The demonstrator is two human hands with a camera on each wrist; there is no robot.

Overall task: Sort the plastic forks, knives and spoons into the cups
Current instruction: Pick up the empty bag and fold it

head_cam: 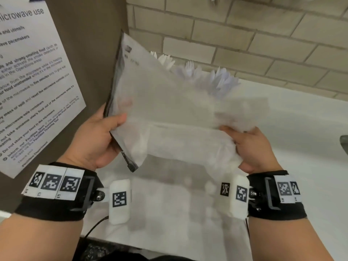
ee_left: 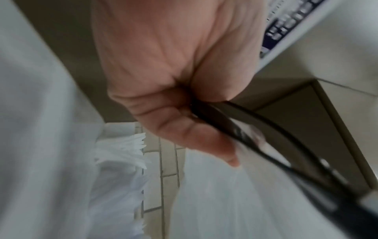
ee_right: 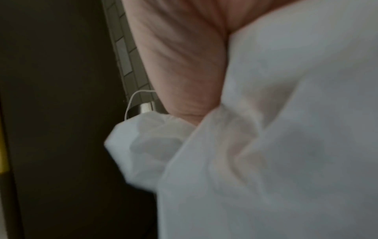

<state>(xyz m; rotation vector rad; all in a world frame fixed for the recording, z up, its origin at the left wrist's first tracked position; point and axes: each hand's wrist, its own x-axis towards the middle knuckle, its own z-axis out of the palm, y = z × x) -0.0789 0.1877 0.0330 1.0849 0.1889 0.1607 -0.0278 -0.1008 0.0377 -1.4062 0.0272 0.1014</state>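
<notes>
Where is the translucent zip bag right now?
In the head view the zip bag is held up mid-frame over the white counter, left hand gripping its zipper edge, right hand its other end.

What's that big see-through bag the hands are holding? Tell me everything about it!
The large frosted translucent plastic bag has a black zipper strip along its left edge, with a small dark slider at the lower end. It is held up, tilted, above the white counter. The left hand grips the zipper edge; the right hand bunches its crumpled lower right corner. It looks limp and blurred. White plastic cutlery stands behind it.
</notes>
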